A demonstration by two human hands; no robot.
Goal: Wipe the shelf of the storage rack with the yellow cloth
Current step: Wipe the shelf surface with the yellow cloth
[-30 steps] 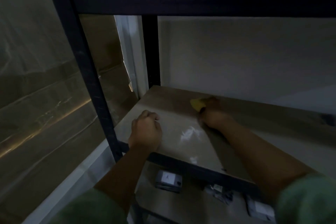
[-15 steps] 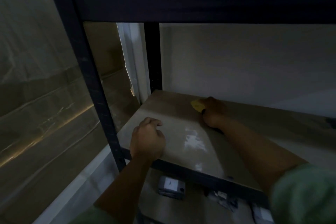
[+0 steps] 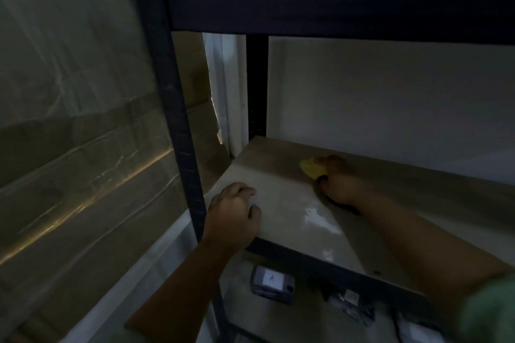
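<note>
Under a dark rack beam, we lean into a dim storage rack to wipe its pale shelf. At far left, a glossy wall panel catches a streak of light beside the rack's dark post. Next along, our left hand rests on the shelf's front left corner with fingers curled under and nothing in them, apparently bracing us. A bright sheen on the board sits between the two hands; whether it is damp or merely reflecting light, we cannot tell. Farther right and deeper in, our right hand presses the cloth flat on the shelf near the back wall, fingers bent over it and gripping it, so only a yellow corner peeks out on the hand's left side.

We judge the cloth to be light, soft and limp: it will bunch or fold if pushed by an edge, so it is best held bundled under the palm and fingers with steady downward pressure, as it is here. The shelf looks smooth, so the cloth should glide easily and could slip out from under a loose grip. On the level below, a small grey device marked "A" lies among other small items too dark to identify.
</note>
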